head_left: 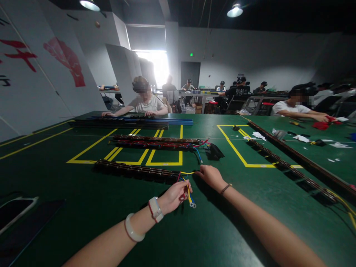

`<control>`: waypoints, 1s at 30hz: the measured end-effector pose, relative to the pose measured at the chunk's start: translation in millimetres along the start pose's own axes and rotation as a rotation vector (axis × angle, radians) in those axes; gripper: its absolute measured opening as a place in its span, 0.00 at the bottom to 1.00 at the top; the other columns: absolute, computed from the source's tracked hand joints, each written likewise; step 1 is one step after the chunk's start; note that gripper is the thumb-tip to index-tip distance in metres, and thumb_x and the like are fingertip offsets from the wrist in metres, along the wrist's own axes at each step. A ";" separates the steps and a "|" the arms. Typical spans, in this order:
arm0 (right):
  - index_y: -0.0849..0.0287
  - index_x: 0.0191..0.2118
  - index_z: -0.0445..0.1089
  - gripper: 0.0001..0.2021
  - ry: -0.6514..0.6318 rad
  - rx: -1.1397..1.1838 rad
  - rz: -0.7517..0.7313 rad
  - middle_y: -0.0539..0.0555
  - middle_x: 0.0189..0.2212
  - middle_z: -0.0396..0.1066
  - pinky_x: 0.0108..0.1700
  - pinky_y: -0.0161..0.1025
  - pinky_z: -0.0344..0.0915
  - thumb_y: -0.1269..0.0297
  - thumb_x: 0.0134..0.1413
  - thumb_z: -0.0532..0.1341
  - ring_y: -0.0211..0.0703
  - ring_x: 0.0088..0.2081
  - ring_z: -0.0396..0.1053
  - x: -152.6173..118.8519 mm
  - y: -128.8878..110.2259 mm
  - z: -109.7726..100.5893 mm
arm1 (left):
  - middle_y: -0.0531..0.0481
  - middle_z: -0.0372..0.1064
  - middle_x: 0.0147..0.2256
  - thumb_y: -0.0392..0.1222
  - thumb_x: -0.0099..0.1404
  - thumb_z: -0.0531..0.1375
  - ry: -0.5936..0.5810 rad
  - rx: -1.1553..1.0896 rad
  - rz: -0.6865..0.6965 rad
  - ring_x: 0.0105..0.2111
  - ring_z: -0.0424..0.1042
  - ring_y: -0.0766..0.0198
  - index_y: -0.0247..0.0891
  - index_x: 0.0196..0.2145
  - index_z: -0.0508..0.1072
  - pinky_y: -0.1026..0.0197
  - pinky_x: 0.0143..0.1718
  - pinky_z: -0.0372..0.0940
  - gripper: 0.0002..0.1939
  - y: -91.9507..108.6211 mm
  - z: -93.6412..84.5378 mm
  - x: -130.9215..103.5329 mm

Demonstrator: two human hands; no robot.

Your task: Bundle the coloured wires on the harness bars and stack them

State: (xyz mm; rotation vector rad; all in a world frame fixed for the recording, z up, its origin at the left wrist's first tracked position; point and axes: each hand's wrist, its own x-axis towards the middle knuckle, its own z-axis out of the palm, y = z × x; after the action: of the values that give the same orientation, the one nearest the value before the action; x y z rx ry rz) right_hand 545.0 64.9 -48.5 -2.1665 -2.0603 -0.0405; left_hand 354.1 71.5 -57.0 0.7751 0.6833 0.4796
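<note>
A long black bar with wires along it (136, 171) lies on the green table (211, 233), its wire ends at the right. My left hand (175, 194) is closed around several of these wires. Yellow and blue wires (190, 196) hang out below its fingers and end in ring terminals (192, 204). From the same end a yellow wire (188, 173) runs to my right hand (211, 175), whose fingers pinch it and hide its tip. Behind this bar lies a second wired black bar (155, 142), with red and blue wires loose at its right end.
Yellow tape (164, 163) marks boxes on the table. Longer bars (294, 155) and another wired strip (289, 170) lie to the right, near paper scraps (258, 136). A dark flat panel (36, 222) is at left. Across the table sits a person (148, 100); another person (294, 105) works at right.
</note>
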 end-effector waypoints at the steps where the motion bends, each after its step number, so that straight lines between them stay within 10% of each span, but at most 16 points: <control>1: 0.60 0.33 0.70 0.13 0.017 -0.019 -0.018 0.56 0.30 0.72 0.31 0.34 0.55 0.56 0.59 0.57 0.43 0.32 0.69 0.2 0.2 0.1 | 0.51 0.63 0.25 0.38 0.68 0.49 -0.008 -0.006 -0.003 0.18 0.55 0.76 0.32 0.29 0.64 0.70 0.18 0.45 0.11 -0.4 -0.7 0.6; 7: 0.59 0.41 0.71 0.12 0.136 0.175 -0.310 0.56 0.36 0.69 0.41 0.38 0.61 0.58 0.54 0.62 0.43 0.39 0.67 -6.1 6.5 -25.1 | 0.48 0.64 0.27 0.37 0.67 0.50 -0.003 -0.027 0.021 0.21 0.59 0.75 0.30 0.32 0.67 0.70 0.19 0.45 0.10 -4.3 -5.1 4.4; 16: 0.55 0.45 0.73 0.11 -0.217 0.552 -0.779 0.54 0.40 0.66 0.46 0.34 0.63 0.69 0.58 0.58 0.37 0.42 0.66 -21.2 -12.2 -40.7 | 0.53 0.61 0.26 0.39 0.66 0.54 -0.025 -0.084 0.064 0.20 0.57 0.75 0.32 0.36 0.67 0.69 0.20 0.45 0.06 -10.3 -7.1 8.2; 30: 0.59 0.43 0.73 0.13 -0.028 0.723 -0.432 0.55 0.41 0.73 0.48 0.40 0.64 0.58 0.60 0.56 0.43 0.43 0.70 0.4 -22.4 -44.5 | 0.40 0.71 0.36 0.33 0.63 0.51 -0.008 -0.120 0.099 0.28 0.69 0.66 0.28 0.38 0.68 0.62 0.33 0.60 0.09 -8.5 -3.1 0.3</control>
State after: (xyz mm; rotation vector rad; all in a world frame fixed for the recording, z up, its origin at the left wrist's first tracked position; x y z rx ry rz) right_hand 526.4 60.6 -2.4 -1.2907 -2.0713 0.5876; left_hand 353.4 67.8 -65.2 0.6998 0.6050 0.6014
